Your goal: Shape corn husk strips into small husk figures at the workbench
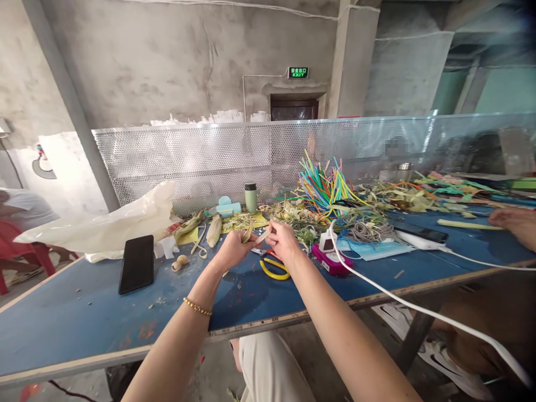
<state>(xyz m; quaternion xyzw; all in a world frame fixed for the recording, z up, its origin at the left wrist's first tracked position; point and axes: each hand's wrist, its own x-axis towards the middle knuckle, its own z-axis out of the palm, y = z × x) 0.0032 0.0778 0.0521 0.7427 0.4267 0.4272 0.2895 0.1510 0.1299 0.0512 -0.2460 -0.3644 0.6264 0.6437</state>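
My left hand (234, 249) is closed on a pale, flat strip that looks like dried corn husk (263, 237); a leafy end sticks up past its fingers. Pinching the strip's other end, my right hand (282, 240) is close beside the left, both just above the table. Below my right hand lie scissors with yellow handles (275, 269), their blades partly hidden. Nearest on the left are a pale husk piece (214, 231), a curled strip (203, 253) and a small knotted husk piece (180, 263).
A black phone (136, 264) and a plastic bag (113, 223) lie left on the blue table (84, 321). A green bottle (250, 198) and colourful pipe cleaners (324, 187) stand behind. Right are a power strip (330, 259), a white cable (402, 304) and another person's hand (517, 226).
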